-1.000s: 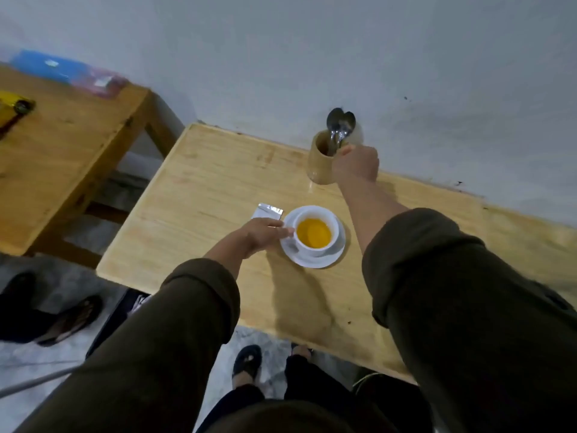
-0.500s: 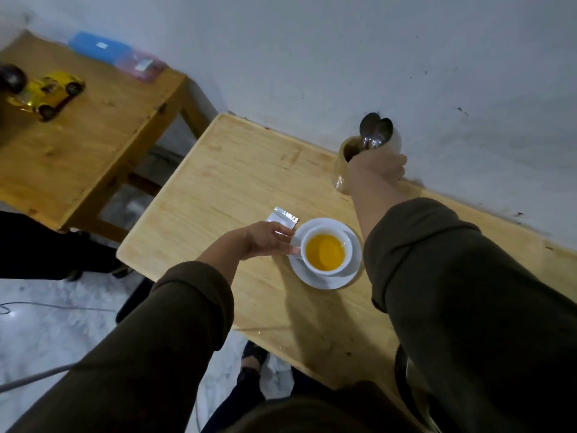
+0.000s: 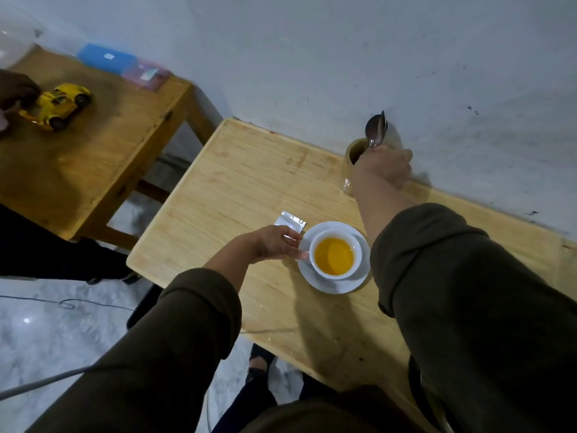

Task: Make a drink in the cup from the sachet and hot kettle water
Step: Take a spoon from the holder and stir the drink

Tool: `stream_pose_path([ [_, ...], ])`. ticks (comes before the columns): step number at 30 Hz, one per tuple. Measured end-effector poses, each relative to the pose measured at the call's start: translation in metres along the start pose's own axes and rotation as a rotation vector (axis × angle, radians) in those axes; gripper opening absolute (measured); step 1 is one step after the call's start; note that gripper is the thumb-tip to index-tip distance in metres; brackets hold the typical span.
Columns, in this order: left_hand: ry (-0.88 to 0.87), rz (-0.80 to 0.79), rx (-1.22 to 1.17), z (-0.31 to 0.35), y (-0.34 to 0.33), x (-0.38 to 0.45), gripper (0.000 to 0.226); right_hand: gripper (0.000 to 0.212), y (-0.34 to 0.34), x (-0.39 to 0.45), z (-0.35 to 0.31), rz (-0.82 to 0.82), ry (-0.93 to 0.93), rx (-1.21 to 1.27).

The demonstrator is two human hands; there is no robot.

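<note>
Spanning most of the view, the pale wooden table (image 3: pixel 237 189) with its streaky grain butts against a scuffed grey wall (image 3: pixel 343 57). To the left stands a darker wooden side table (image 3: pixel 103 157), carrying a yellow toy car (image 3: pixel 57 106), a blue plastic box (image 3: pixel 106 59) and a pinkish clear box (image 3: pixel 146 75); their small labels are too blurred to read. On the pale table, a round white saucer (image 3: pixel 340 284) holds the white ceramic cup (image 3: pixel 335 256), full of orange-yellow liquid. The left hand (image 3: pixel 274 245) pinches the cup's handle side, fingers closed on it. Just behind that hand lies the silvery foil sachet (image 3: pixel 290 220), flat, no print legible. At the wall, the right hand (image 3: pixel 382 167) is curled around metal spoon handles (image 3: pixel 376 129) in a tan cylindrical holder (image 3: pixel 351 165).
</note>
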State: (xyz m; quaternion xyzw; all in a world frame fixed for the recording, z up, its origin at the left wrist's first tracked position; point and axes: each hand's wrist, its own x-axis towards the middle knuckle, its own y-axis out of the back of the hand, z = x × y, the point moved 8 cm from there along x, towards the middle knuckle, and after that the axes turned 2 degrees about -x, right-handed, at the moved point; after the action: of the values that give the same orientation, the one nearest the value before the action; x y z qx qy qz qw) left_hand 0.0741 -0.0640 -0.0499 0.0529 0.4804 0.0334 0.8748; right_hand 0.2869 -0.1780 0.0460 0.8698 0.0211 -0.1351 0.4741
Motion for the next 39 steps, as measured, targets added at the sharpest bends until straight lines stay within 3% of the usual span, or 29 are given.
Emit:
stream_pose_path([
  [2, -0.011, 0.009, 0.037, 0.002, -0.001, -0.002, 0.069, 0.028, 0.012, -0.006, -0.005, 0.166, -0.001, 0.065],
  [8, -0.066, 0.027, 0.245, 0.010, -0.001, -0.006, 0.073, 0.017, 0.030, -0.037, -0.020, 0.263, 0.160, 0.354],
  [12, -0.126, 0.047, 0.397, 0.017, -0.005, -0.017, 0.067, 0.017, 0.055, -0.072, -0.024, 0.365, 0.151, 0.474],
  [16, -0.213, 0.103, 0.644, 0.022, -0.010, -0.030, 0.060, 0.012, 0.054, -0.110, -0.003, 0.314, 0.025, 0.576],
  [23, -0.270, 0.123, 0.705, 0.015, -0.014, -0.032, 0.056, 0.019, 0.026, -0.168, 0.072, 0.183, -0.211, 0.402],
  [29, -0.327, 0.171, 0.762, 0.014, -0.016, -0.033, 0.055, 0.014, 0.003, -0.204, 0.106, 0.028, -0.270, 0.690],
  [34, -0.332, 0.188, 0.758, 0.018, -0.019, -0.037, 0.050, 0.024, 0.005, -0.214, 0.108, -0.071, -0.204, 0.955],
  [36, -0.322, 0.200, 0.750, 0.018, -0.019, -0.035, 0.050, 0.027, 0.011, -0.214, 0.102, -0.104, -0.091, 0.939],
  [39, -0.292, 0.224, 0.673, 0.018, -0.016, -0.033, 0.049, 0.011, 0.024, -0.212, 0.098, -0.020, 0.048, 0.785],
])
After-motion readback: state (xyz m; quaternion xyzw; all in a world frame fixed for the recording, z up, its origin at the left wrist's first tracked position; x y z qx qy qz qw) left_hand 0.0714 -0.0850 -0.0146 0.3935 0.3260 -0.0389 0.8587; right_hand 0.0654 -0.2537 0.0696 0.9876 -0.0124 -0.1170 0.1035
